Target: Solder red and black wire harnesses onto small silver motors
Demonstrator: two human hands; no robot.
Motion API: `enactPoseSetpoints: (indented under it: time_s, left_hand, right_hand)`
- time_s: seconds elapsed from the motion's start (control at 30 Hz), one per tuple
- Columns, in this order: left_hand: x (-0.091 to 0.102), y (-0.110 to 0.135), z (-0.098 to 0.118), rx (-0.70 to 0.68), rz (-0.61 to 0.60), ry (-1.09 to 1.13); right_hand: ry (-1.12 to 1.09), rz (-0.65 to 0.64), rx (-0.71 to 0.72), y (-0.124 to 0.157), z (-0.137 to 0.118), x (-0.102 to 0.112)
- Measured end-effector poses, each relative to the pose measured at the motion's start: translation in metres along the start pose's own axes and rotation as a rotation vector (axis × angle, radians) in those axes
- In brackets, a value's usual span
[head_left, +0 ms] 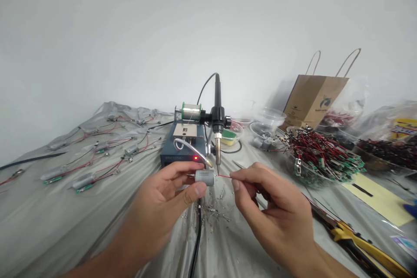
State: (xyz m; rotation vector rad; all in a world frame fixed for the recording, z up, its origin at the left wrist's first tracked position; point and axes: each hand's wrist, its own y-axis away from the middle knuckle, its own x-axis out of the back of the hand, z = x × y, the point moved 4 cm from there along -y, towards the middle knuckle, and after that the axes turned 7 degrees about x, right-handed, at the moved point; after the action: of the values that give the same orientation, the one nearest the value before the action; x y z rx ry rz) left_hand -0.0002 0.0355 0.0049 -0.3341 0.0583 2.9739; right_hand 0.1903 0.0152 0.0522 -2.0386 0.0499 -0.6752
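Observation:
Between its thumb and fingers, my left hand grips a small grey cylindrical motor, lying sideways. My right hand pinches a thin red wire, whose tip points left at the motor's right end. Just above that spot is the tip of a soldering iron, fixed upright in a black clamp. A curved metal feed tube also ends close to it. Whether the wire touches the motor's terminal is too small to tell. Behind my left hand stands the blue soldering station with a lit red light.
A solder spool sits atop the station. Several wired motors lie on the left of the grey sheet. To the right are a tub of wired parts, a paper bag and yellow-handled pliers. Metal scraps lie below my hands.

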Motion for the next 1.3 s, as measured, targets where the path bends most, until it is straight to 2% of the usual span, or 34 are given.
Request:
enactPoseSetpoints:
  time_s: [0.53, 1.03, 1.3]
  left_hand:
    - [0.0005, 0.0011, 0.0011, -0.011, 0.016, -0.013]
    - [0.0017, 0.0013, -0.0004, -0.022, -0.021, 0.003]
    - [0.0009, 0.0033, 0.0012, -0.052, 0.01, -0.039]
  right_hand:
    - [0.003, -0.003, 0.02, 0.0015, 0.0001, 0.0009]
    - [-0.003, 0.0, 0.046, 0.003, 0.0014, 0.0002]
    - [-0.016, 0.004, 0.051, 0.0035, 0.0011, -0.0004]
